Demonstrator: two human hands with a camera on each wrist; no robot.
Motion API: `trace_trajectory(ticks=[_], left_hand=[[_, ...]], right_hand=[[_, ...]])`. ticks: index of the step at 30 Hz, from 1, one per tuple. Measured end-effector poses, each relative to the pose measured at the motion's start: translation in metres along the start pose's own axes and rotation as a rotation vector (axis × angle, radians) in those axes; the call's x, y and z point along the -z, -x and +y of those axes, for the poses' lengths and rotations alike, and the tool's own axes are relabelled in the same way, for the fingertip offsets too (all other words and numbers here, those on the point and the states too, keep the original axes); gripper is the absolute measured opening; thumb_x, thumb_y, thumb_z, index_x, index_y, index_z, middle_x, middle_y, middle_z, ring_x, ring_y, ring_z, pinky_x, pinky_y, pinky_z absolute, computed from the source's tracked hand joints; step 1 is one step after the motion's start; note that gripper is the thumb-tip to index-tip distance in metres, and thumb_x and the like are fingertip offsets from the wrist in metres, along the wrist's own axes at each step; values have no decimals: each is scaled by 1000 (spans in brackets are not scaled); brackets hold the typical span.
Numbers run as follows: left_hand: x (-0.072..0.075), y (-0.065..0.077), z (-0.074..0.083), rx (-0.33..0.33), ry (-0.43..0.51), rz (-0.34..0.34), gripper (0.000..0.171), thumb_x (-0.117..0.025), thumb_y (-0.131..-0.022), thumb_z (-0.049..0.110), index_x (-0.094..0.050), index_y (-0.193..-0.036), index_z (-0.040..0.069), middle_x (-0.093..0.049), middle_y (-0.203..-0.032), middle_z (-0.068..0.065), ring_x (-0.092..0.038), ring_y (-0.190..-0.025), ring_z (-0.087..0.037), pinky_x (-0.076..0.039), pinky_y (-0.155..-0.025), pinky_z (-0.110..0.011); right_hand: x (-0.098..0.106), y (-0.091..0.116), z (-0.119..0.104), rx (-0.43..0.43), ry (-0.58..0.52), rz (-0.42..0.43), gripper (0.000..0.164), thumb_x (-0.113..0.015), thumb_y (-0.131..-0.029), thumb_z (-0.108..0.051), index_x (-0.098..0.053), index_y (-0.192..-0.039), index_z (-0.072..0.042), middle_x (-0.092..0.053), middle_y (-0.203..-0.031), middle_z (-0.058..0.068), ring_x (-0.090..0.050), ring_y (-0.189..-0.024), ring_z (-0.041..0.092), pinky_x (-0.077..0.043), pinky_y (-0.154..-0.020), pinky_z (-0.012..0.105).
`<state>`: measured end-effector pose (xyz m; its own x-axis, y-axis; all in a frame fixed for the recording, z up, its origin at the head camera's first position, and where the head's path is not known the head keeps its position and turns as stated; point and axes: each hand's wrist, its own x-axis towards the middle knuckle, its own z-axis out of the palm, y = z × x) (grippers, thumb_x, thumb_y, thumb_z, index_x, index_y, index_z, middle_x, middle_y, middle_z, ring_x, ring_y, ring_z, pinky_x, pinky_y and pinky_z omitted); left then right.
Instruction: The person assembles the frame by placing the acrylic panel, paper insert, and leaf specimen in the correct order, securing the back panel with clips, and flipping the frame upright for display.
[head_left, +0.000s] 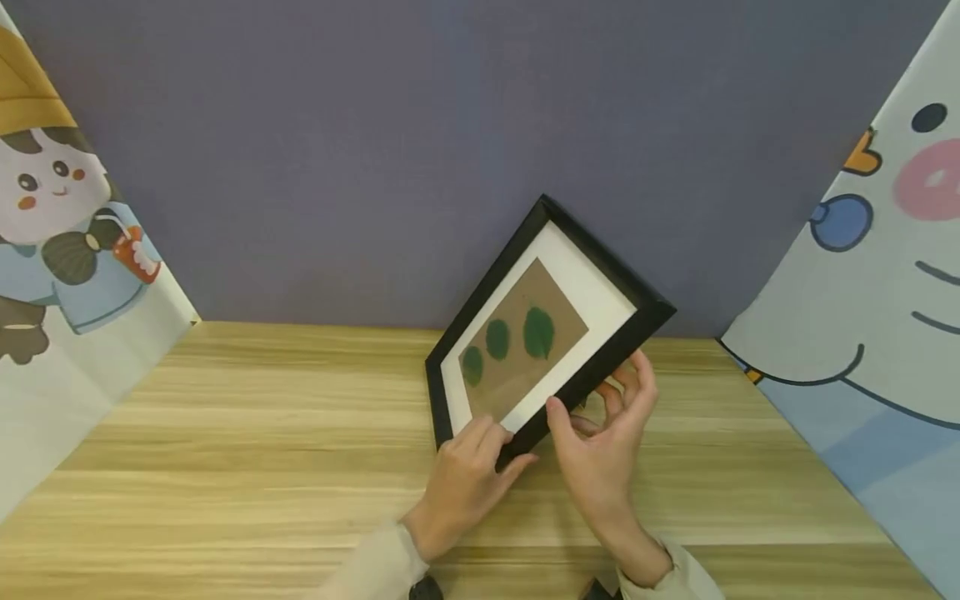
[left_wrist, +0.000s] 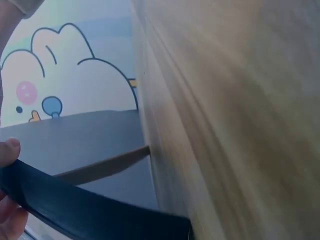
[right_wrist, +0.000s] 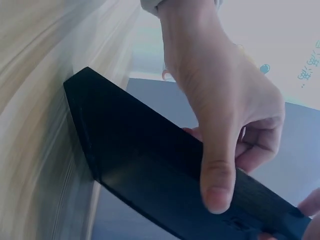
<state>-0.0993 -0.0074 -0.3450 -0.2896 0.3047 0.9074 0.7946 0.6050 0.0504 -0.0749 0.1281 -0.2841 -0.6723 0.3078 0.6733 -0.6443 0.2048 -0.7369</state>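
Observation:
A black picture frame [head_left: 517, 342] with a white mat and three green leaves on brown backing stands tilted on one corner, facing up. My left hand [head_left: 468, 479] grips it near the lowest corner, fingers over the front. Along the lower right edge my right hand [head_left: 607, 442] holds it, thumb on the border and other fingers reaching behind. The frame's black side [right_wrist: 145, 160] crosses the right wrist view under the right thumb. In the left wrist view, a thin brownish flap [left_wrist: 105, 167] sticks out behind the black border [left_wrist: 100, 207]. Most of the back is hidden.
The wooden tabletop [head_left: 262, 450] spreads beneath both hands. A grey-purple panel [head_left: 360, 167] rises behind it. Cartoon-printed panels stand at the left [head_left: 75, 217] and right [head_left: 862, 283].

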Motion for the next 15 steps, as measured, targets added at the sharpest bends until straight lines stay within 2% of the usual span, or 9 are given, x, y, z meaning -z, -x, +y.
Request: trace_trajectory(ticks=[3, 6, 8, 13, 15], left_hand=[[2, -1, 1, -1, 54, -35, 25, -71, -85, 24, -57, -77, 5, -51, -69, 1, -46, -55, -5, -41, -49, -5], [6, -5, -5, 29, 100, -67, 35, -43, -102, 26, -57, -76, 8, -51, -68, 2, -46, -56, -6, -40, -50, -8], [9, -10, -14, 81, 115, -65, 39, -36, -103, 24, -57, -74, 9, -52, -68, 2, -47, -58, -7, -41, -50, -12], [21, -22, -49, 287, 122, 1, 21, -49, -94, 9, -60, -78, 4, -57, -73, -4, -51, -62, -13, -45, -53, -25], [24, -26, -65, 372, 134, 2, 18, -50, -93, 6, -62, -80, 2, -60, -75, -7, -54, -65, -16, -47, -57, -30]], right_hand=[[3, -1, 1, -2, 15, 11, 87, -60, -74, 20, -19, -145, -7, -40, -119, 5, -54, -96, 13, -53, -53, 14], [7, -2, 1, -9, 4, 18, 87, -60, -72, 21, -21, -145, -8, -41, -116, 4, -54, -94, 13, -52, -51, 14], [9, -3, 1, -5, -6, 17, 87, -60, -72, 22, -21, -144, -7, -41, -115, 5, -54, -93, 13, -52, -50, 13], [13, -6, 0, -9, -29, -4, 88, -60, -71, 22, -22, -143, -9, -42, -113, 5, -54, -91, 13, -52, -50, 14], [15, -6, -1, -12, -39, -17, 88, -60, -70, 23, -21, -143, -9, -42, -113, 5, -54, -91, 13, -53, -49, 15]])
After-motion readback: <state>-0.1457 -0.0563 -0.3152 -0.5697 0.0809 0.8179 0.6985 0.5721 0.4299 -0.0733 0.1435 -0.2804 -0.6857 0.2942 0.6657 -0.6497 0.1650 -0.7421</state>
